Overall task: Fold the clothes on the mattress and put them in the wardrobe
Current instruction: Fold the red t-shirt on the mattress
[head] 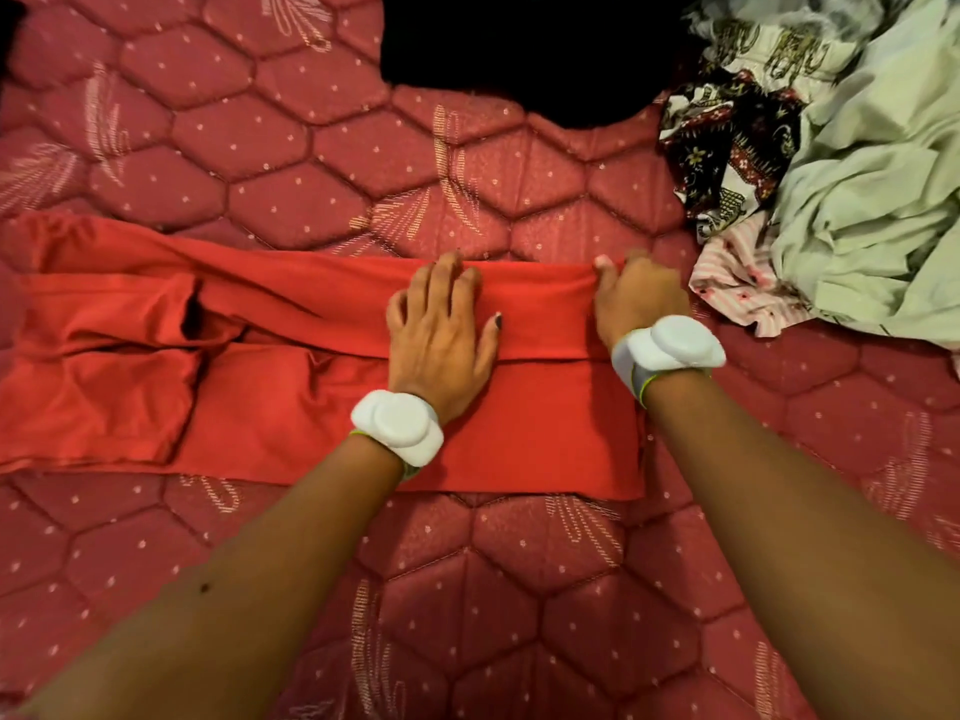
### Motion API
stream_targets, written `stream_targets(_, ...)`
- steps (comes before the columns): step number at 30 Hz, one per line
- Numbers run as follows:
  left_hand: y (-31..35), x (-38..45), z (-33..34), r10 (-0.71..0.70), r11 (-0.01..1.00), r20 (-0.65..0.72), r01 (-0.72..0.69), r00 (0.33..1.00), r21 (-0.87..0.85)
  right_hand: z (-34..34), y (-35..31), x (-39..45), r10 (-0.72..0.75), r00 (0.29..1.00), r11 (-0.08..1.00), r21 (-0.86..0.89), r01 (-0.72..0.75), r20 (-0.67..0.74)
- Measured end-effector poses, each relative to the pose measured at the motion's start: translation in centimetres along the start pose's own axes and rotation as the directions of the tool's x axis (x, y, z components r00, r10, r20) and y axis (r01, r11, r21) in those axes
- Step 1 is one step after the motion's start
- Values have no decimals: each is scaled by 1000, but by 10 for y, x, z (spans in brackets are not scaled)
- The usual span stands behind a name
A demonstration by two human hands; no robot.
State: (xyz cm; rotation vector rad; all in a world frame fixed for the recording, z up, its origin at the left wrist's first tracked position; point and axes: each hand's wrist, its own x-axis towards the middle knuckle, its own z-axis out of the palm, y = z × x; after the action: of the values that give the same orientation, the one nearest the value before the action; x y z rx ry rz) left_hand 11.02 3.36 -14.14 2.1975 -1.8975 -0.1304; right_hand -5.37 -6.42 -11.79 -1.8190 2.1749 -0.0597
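1. Writing/brands: none legible anywhere. The white wrist device on left wrist [397,426] and the white wrist device on right wrist [667,348] show plain rounded casings, no markings. Printed fabric at far right carries ornamental motifs, not readable as text.
2. Left hand [441,330]: palm down, flat on the red garment [291,356], fingers straight & slightly spread, pointing far; thumb out to the right. Pressing the cloth, gripping nothing. Forearm comes in from near-left, angled up toward centre.
3. Right hand [636,298]: at the garment's right end, fingers curled over the folded upper edge w/ thumb tip showing at the far side; holds that fold corner. Underside of the grip is hidden. Forearm comes from near-right.
4. Red garment: lies across the mattress [519,589], centre-left of scene, running left to right. A far strip is folded over toward the near side, so there's a doubled band under both hands; the left part is wrinkled, w/ a dark opening in the folds.
5. Mattress: red quilted cover, hexagon stitching, small pale dots.
6. Unfolded pile at far right: pale green cloth [878,210] on top, dark patterned fabric [727,142] beside it, pink striped piece [743,283] at the near edge, just beside the right hand.
7. Black garment [530,54] at far centre, apart from the red one.
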Motion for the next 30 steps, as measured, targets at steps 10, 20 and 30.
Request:
stream_targets(10, 0, -14, 15, 57, 997, 139, -65, 989, 50, -8, 38, -6, 263, 962, 931, 279, -235, -69)
stream_targets(20, -15, -11, -11, 101, 958, 226, -34, 969, -284, -6, 39, -8, 358, 898, 919, 264, -291, -256)
stream_targets(30, -202, -43, -74, -316, 948, -156, 306, 936, -87, 60, -144, -107, -725, 678, 647, 216, 731, -123)
